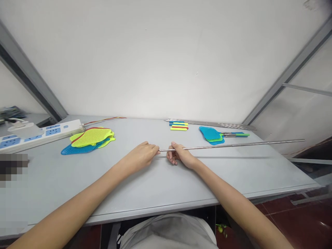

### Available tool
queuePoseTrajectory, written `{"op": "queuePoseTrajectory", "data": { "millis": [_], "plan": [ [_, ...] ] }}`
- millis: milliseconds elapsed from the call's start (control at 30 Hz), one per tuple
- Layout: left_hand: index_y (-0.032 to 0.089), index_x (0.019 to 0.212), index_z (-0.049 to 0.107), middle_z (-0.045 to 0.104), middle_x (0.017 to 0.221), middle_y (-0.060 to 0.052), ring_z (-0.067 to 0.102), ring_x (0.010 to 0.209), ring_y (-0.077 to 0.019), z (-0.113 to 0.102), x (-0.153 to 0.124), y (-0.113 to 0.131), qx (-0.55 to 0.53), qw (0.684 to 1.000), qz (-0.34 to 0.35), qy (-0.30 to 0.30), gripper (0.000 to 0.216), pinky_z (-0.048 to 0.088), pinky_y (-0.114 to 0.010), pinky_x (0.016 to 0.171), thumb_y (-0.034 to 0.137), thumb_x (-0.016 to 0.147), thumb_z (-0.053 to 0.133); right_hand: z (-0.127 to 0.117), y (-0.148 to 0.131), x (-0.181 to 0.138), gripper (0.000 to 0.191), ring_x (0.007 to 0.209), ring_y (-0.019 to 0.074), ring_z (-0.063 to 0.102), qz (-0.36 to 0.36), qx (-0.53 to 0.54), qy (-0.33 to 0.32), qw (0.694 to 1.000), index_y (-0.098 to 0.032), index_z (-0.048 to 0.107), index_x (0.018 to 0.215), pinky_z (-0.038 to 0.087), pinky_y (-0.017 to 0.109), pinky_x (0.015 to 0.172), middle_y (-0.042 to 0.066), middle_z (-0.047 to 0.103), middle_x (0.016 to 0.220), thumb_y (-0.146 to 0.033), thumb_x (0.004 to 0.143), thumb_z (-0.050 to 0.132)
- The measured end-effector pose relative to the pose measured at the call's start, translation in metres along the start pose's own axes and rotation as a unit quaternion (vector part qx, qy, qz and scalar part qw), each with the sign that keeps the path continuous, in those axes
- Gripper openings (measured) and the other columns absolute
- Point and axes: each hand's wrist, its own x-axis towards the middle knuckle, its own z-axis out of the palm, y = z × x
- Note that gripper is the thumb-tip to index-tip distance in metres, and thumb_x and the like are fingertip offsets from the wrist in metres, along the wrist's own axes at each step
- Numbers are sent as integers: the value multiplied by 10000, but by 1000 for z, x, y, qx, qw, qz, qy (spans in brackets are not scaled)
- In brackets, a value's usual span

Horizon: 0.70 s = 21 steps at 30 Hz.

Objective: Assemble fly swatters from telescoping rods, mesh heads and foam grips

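A long, thin metal telescopic rod [233, 145] stretches out to the right above the grey table, its shadow falling on the tabletop. My left hand [145, 154] is closed, pinching the rod's left end and hiding its tip. Just to the right, my right hand [183, 155] holds the same rod lightly between thumb and curled fingers. Several mesh fly swatter heads [92, 137], yellow and blue with a red edge showing, are piled left of my left hand. Several blue, yellow and red handle sleeves [179, 127] lie beyond my right hand.
Collapsed fly swatters [211, 134] with blue and green mesh heads lie at the right. Several metal rods [220, 125] rest along the wall. A white power strip [64, 128] with a plugged-in adapter [25, 129] occupies the left side. Table's front edge [155, 209] runs before my body.
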Motion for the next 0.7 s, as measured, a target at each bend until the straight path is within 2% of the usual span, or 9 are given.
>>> {"op": "queuePoseTrajectory", "data": {
  "millis": [333, 700],
  "plan": [
    [182, 666, 422, 572, 657, -8, 498, 589, -137, -1, 1, 3, -1, 1000, 1, -2, 180, 323, -267, 646, 136, 810, 323, 1, -1, 0, 485, 409, 76, 441, -1, -4, -4, 1000, -131, 470, 545, 305, 199, 374, 7, 483, 527, -461, 824, 251],
    [180, 704, 444, 567, 702, -24, 503, 646, -151, -7, 0, 9, -28, 999, -3, -16, 195, 334, -279, 669, 18, 698, 337, 3, 0, 0, 489, 411, 75, 438, -4, -7, -9, 1000, -137, 465, 544, 304, 200, 380, 8, 486, 532, -481, 815, 246]
  ]
}}
